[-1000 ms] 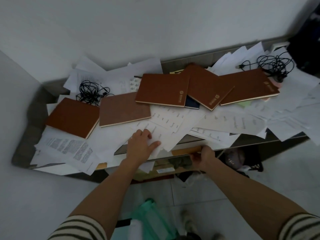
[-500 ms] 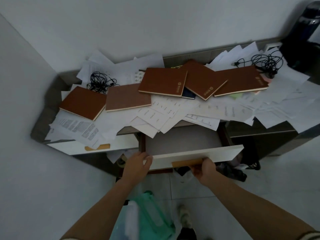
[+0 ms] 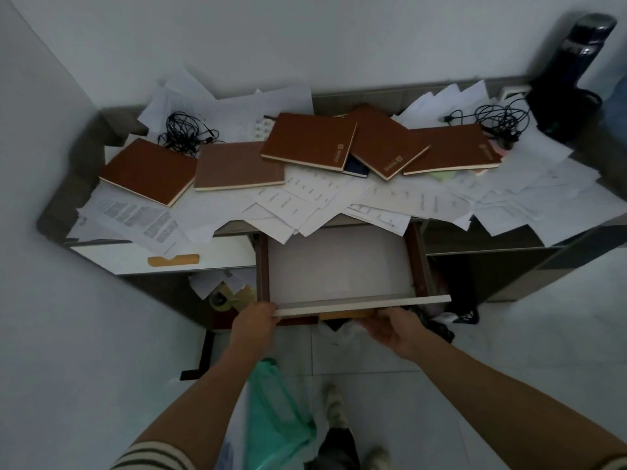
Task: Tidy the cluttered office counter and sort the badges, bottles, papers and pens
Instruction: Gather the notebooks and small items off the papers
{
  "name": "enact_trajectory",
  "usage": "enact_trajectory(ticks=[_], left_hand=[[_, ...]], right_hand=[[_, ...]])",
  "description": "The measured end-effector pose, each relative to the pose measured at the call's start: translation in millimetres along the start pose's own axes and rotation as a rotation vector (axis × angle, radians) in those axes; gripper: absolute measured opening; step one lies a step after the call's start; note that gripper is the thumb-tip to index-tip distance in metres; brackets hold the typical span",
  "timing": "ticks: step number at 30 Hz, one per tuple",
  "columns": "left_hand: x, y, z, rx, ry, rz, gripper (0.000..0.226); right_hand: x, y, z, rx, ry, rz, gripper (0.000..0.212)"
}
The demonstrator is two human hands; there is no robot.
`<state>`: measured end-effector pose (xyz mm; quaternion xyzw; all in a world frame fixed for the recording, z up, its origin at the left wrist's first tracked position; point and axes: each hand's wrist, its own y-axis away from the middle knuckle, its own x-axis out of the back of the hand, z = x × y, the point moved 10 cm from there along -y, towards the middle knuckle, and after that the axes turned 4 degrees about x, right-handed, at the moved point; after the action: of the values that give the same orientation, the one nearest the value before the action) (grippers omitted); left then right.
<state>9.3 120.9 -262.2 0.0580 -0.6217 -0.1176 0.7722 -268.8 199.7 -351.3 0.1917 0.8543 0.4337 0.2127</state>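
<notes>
Since half a second ago the drawer (image 3: 342, 266) has slid farther out from under the counter's (image 3: 481, 237) front edge, and both hands have drawn back with it. The left hand (image 3: 252, 322) grips the left end of the drawer's white front, fingers curled round its corner. The right hand (image 3: 393, 330) curls its fingers under the orange handle (image 3: 346, 314) at the middle of that front. Both forearms reach forward. Loose papers (image 3: 424, 205) cover the counter and overhang its front edge above the drawer. Five brown notebooks (image 3: 308, 140) lie across the middle, and tangled black cables (image 3: 185, 130) lie near both back corners. A dark bottle (image 3: 576, 62) stands at the back right corner. A green bag (image 3: 274, 412) lies on the tiled floor between the arms.
</notes>
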Motion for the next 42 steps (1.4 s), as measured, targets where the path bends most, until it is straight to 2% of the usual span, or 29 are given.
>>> enact_trajectory(ticks=[3, 6, 8, 11, 15, 22, 29, 32, 35, 37, 42], left_hand=[[0.5, 0.9, 1.8, 0.013, -0.029, -0.005, 0.022], [-1.2, -1.5, 6.7, -0.015, -0.121, -0.072, 0.02], [1.8, -2.1, 13.8, -0.041, -0.152, -0.111, 0.028], [22.0, -5.6, 33.6, -0.075, 0.009, -0.132, 0.046], [71.6, -22.5, 66.4, -0.097, 0.226, -0.075, 0.046], [148.0, -83.0, 98.3, -0.125, 0.275, 0.073, 0.03], [162.8, -176.2, 101.5, -0.076, 0.308, 0.079, 0.028], [147.8, -208.5, 103.2, -0.044, 0.316, 0.013, 0.029], [125.9, -222.3, 109.8, -0.069, 0.227, -0.086, 0.031], [117.9, -225.8, 111.7, -0.086, 0.174, -0.109, 0.033], [114.8, -239.2, 108.4, -0.085, 0.196, -0.157, 0.029]], right_hand=[[6.4, 10.7, -10.2, 0.043, 0.134, -0.003, 0.02], [9.5, 30.1, -24.7, 0.1, 0.367, -0.019, 0.021], [7.5, 46.0, -36.0, 0.129, 0.506, -0.05, 0.018], [2.7, 71.2, -68.1, 0.188, 0.616, -0.079, 0.014], [-10.3, 90.6, -128.4, 0.35, 0.68, -0.089, 0.019], [-53.8, 97.4, -229.8, 0.556, 0.701, -0.089, 0.018], [-117.1, 62.0, -311.9, 0.613, 0.765, -0.099, 0.011], [-140.5, 35.6, -340.1, 0.607, 0.75, -0.069, 0.011], [-161.7, 5.4, -358.4, 0.608, 0.739, -0.015, 0.03], [-174.2, -6.1, -370.4, 0.665, 0.808, 0.046, 0.049], [-213.1, -24.7, -399.4, 0.772, 1.015, 0.091, 0.078]])
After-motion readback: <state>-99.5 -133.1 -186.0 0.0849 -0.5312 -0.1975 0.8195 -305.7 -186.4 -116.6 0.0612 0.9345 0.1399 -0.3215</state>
